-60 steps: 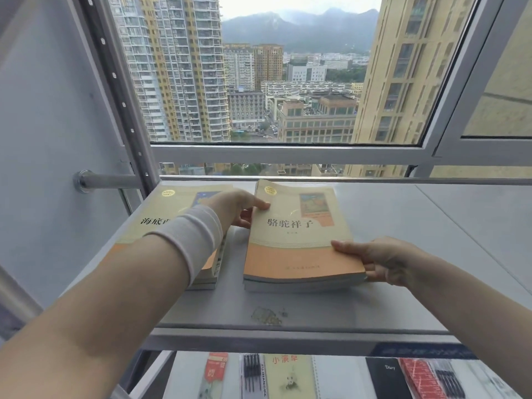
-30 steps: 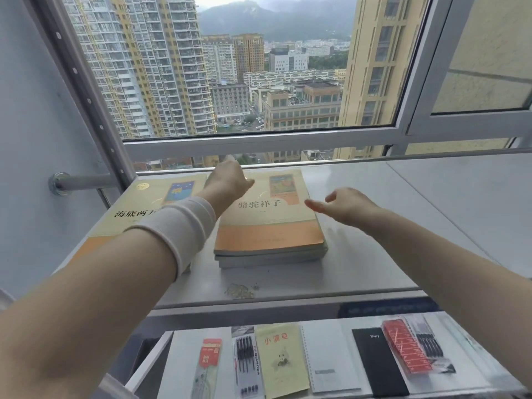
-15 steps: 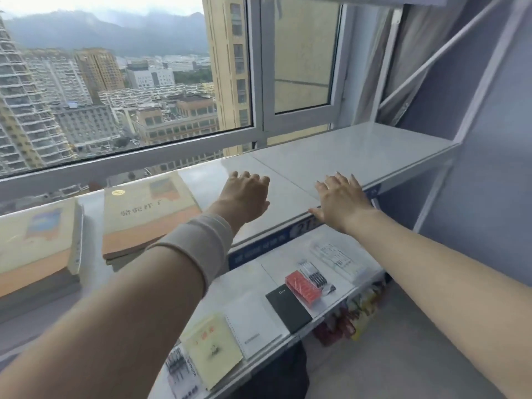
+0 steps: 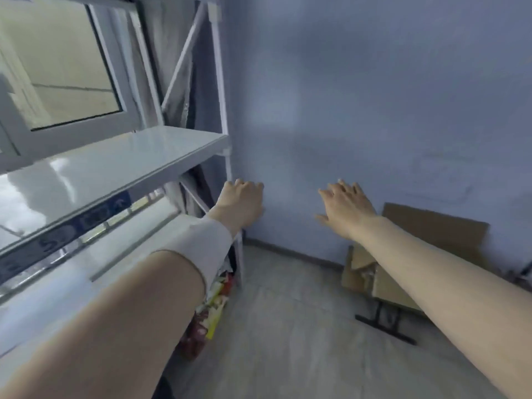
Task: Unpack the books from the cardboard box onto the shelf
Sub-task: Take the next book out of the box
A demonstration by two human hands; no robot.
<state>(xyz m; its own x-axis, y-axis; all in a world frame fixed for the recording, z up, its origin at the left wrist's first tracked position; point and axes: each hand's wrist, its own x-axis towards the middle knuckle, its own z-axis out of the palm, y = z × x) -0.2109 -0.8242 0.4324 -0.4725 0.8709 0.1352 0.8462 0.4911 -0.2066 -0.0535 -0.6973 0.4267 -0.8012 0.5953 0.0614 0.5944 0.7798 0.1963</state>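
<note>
A: Biggest first?
B: Blue-grey wall [image 4: 374,96] ahead, white metal shelf [image 4: 121,159] at left w/ bare top board, window [image 4: 66,76] behind.
A: Box?
B: Cardboard box [image 4: 431,234] on floor by wall, right side, flaps up, partly hidden behind right forearm. Contents blurred, can't tell.
A: Hands?
B: Left hand [image 4: 241,203] w/ white wristband [image 4: 201,243], right hand [image 4: 345,208]: both empty, fingers loosely spread, palms down, well apart.

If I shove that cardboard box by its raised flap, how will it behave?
The box looks like thin, creased cardboard, so its upright flap would probably fold rather than push it. It sits on a dark stand, so it might tip or slide off.
</note>
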